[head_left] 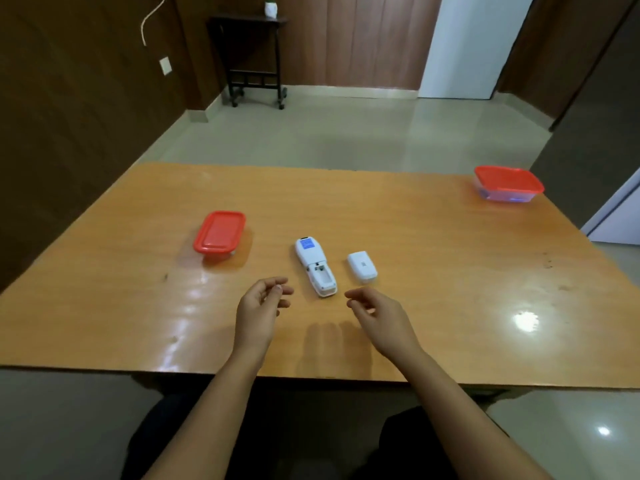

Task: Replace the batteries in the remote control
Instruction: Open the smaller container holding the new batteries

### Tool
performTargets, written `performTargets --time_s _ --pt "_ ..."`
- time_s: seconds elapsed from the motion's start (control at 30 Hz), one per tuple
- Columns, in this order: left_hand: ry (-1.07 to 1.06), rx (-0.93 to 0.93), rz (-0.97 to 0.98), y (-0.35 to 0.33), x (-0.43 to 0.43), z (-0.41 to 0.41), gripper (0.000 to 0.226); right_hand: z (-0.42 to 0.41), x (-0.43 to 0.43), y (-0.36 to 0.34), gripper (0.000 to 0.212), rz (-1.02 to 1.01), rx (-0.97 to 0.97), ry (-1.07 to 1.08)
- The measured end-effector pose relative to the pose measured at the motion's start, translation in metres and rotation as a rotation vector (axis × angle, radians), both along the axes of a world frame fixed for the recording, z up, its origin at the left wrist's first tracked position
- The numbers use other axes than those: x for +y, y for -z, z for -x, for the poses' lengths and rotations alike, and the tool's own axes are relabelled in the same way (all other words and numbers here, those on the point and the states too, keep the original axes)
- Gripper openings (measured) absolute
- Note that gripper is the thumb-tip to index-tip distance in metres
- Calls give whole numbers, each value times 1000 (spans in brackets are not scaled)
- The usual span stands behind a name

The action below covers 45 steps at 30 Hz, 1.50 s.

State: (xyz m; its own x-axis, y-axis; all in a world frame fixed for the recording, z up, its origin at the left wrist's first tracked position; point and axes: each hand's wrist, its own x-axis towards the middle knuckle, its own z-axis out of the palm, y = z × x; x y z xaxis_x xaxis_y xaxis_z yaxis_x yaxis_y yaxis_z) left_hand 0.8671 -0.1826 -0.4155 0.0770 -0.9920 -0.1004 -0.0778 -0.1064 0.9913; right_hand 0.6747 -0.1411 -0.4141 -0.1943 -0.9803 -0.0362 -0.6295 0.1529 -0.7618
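Note:
A white remote control (pixel 314 265) lies face down on the wooden table (pixel 450 289), its battery bay uncovered and looking bare inside. The white battery cover (pixel 362 267) rests just to its right. My left hand (pixel 261 306) hovers at the remote's near left, fingers loosely curled with nothing in them. My right hand (pixel 375 311) hovers at the remote's near right, also loosely curled and holding nothing. No loose batteries are visible on the table.
A clear box with a red lid (pixel 219 235) stands to the left of the remote. A second red-lidded box (pixel 507 183) sits at the table's far right corner. The table's near edge runs just under my forearms.

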Motion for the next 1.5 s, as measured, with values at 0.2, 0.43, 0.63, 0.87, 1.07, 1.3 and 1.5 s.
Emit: performTargets --time_s 0.2,0.43,0.63,0.87,1.07,1.3,1.5 --pt "-241 -283 143 -6 -65 -59 28 -67 -37 17 45 75 322 -398" --pt "-199 -737 -144 -12 -144 -83 108 -83 -57 28 52 12 553 -472" --pt "-155 -857 -198 0 -165 -72 118 -81 -62 24 52 -42 520 -479" --pt "-122 -719 -76 -4 -140 -82 112 -79 -70 21 42 -36 399 -426" --pt "138 -537 6 0 -63 -91 110 -81 -78 12 46 -40 -156 -123" --pt "512 -599 61 7 -39 -108 106 -90 -78 14 45 -174 -533 -136" --pt "579 -565 39 7 -50 -117 99 -92 -82 16 37 -185 -339 -96"
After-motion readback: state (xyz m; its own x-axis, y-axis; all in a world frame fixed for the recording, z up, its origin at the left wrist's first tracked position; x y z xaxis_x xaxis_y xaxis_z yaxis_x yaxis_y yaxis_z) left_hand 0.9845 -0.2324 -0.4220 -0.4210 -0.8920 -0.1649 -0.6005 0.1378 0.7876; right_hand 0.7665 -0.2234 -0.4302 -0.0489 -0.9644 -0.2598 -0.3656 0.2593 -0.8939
